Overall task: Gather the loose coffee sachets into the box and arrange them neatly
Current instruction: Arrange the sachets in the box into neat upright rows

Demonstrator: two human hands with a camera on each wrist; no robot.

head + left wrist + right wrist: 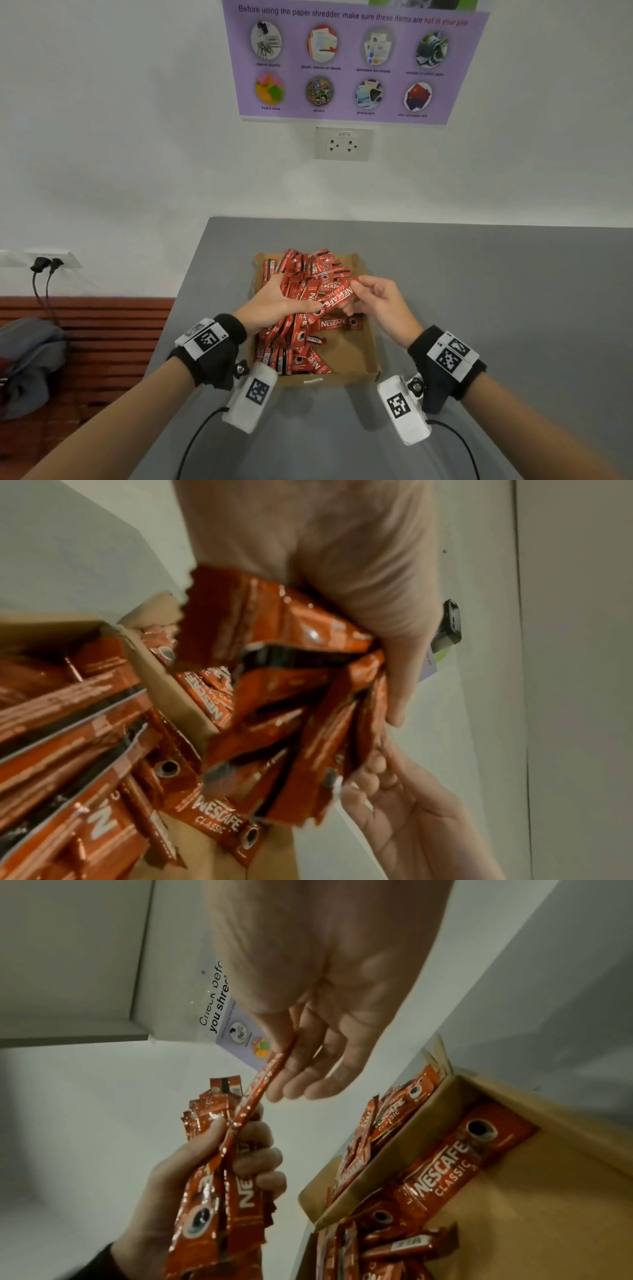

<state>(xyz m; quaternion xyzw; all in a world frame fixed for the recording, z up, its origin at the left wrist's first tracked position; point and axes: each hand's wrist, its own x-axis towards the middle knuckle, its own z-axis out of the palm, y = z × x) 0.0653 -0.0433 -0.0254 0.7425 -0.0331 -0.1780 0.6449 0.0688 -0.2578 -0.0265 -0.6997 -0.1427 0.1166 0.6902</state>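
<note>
A shallow cardboard box [356, 359] sits on the grey table, with several red Nescafe sachets [294, 346] heaped in its left half. Above the box my left hand [274, 301] grips a bundle of sachets [291, 696], fingers curled round it. My right hand [376, 301] pinches one end of a single sachet [337, 296] that lies across the bundle. In the right wrist view this sachet [255, 1096] runs from my right fingertips [284, 1088] down into the left hand [219, 1172]. One sachet [337, 323] lies flat on the box's bare floor.
The grey table [479, 291] stretches to the right and toward me. A wall with a socket [343, 144] and a purple poster [352, 58] rises behind it. At the left are a red slatted bench [102, 329], a grey bag [27, 363] and plugged cables [44, 274].
</note>
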